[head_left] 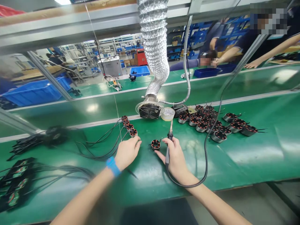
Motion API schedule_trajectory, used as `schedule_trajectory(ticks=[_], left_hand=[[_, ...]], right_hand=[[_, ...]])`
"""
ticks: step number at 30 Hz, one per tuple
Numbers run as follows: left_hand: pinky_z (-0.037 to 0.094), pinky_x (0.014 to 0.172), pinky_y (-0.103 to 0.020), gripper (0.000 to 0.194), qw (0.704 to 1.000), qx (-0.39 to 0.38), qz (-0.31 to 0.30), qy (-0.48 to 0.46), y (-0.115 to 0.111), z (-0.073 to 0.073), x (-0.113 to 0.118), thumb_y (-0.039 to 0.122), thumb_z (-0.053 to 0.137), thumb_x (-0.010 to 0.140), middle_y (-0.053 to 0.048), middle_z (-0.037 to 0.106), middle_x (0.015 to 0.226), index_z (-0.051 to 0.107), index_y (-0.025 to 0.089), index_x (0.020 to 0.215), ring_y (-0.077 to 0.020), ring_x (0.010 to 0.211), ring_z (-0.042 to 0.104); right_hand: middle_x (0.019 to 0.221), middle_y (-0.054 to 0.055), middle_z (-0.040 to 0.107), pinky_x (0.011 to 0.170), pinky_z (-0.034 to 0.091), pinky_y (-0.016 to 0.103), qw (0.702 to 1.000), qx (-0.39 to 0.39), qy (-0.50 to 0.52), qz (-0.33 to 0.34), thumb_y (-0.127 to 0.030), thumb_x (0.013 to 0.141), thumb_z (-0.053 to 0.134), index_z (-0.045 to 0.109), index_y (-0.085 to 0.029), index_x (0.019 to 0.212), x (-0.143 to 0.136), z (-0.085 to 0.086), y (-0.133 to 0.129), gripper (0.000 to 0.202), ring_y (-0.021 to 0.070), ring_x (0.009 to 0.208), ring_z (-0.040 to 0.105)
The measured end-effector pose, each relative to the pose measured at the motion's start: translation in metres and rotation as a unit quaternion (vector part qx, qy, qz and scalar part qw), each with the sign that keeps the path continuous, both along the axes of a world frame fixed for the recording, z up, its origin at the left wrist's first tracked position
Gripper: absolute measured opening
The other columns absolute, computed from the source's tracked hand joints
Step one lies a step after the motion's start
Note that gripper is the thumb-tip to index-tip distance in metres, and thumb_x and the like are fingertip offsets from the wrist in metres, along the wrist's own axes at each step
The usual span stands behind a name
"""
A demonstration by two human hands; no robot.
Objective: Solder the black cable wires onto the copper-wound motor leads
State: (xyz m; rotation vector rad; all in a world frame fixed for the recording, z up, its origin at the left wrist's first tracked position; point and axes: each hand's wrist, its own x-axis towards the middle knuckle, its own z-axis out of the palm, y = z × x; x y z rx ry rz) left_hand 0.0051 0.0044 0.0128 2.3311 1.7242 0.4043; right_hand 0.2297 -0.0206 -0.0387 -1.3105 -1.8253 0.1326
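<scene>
My right hand (pixel 177 159) grips a soldering iron (pixel 167 153), its metal tip pointing up and away near a round tin (pixel 168 114). Just left of that hand a small motor stator (pixel 155 144) with copper windings sits on the green bench, my thumb close to its edge. My left hand (pixel 127 151), a blue band (pixel 113 166) on its wrist, has its fingers pinched together. Down from overhead to this hand runs a thin solder wire (pixel 116 107); its end is hidden. Beyond the left fingers stands a row of several stators (pixel 129 127) with black cables attached.
Many motor stators (pixel 206 122) crowd the right side. A fan-fronted extractor (pixel 150 111) hangs from a foil duct (pixel 154 40) at the back. Black cables (pixel 56 136) and dark housings (pixel 20 182) lie left. The iron's cord (pixel 206 156) loops by my right forearm. Co-workers are across the bench.
</scene>
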Motion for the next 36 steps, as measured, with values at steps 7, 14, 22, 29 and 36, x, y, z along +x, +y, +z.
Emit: schedule_trajectory(ticks=[7,14,22,29,36], left_hand=[[0.036,0.059,-0.025,0.039,0.955,-0.156,-0.022,-0.25,-0.006,-0.009,0.005,0.048,0.05,0.093,-0.001,0.064,0.069,0.069,0.015,0.084,-0.0146,0.062,0.052],[0.035,0.059,-0.025,0.041,0.95,-0.083,0.055,-0.297,0.013,-0.013,-0.003,0.051,0.053,0.09,0.0,0.058,0.065,0.066,0.015,0.076,-0.013,0.061,0.047],[0.042,0.069,-0.026,0.029,0.93,-0.093,-0.009,-0.355,0.023,-0.017,0.0,0.041,0.057,0.089,-0.004,0.066,0.082,0.069,0.016,0.085,-0.0163,0.074,0.055],[0.033,0.062,-0.026,0.036,0.947,-0.146,0.014,-0.285,0.018,-0.014,-0.011,0.049,0.053,0.087,0.001,0.051,0.068,0.056,0.016,0.072,-0.0146,0.065,0.044],[0.02,0.05,-0.023,0.044,0.875,-0.262,0.043,-0.405,0.018,-0.021,0.002,0.059,0.062,0.076,0.005,0.043,0.062,0.049,0.018,0.069,-0.0081,0.052,0.029]], right_hand=[[0.122,0.01,0.045,0.091,0.055,0.041,0.985,-0.092,0.125,0.081,-0.013,0.084,0.062,0.044,-0.024,0.125,-0.019,0.0,0.009,0.046,0.0212,0.097,0.064],[0.117,0.006,0.049,0.099,0.049,0.038,0.925,-0.142,0.164,0.313,-0.006,0.075,0.063,0.038,-0.024,0.128,-0.03,-0.001,0.034,0.062,0.0209,0.11,0.059],[0.111,0.005,0.045,0.087,0.049,0.036,0.954,-0.124,0.108,0.251,-0.023,0.073,0.081,0.043,-0.025,0.123,-0.038,-0.004,0.037,0.062,0.0215,0.098,0.053],[0.114,0.004,0.045,0.091,0.047,0.034,0.939,-0.121,0.149,0.285,-0.008,0.072,0.072,0.037,-0.027,0.127,-0.022,-0.003,0.038,0.067,0.0208,0.106,0.055],[0.111,0.002,0.044,0.084,0.05,0.032,0.938,-0.146,0.157,0.273,-0.012,0.071,0.081,0.04,-0.029,0.123,-0.019,-0.004,0.038,0.068,0.018,0.097,0.058]])
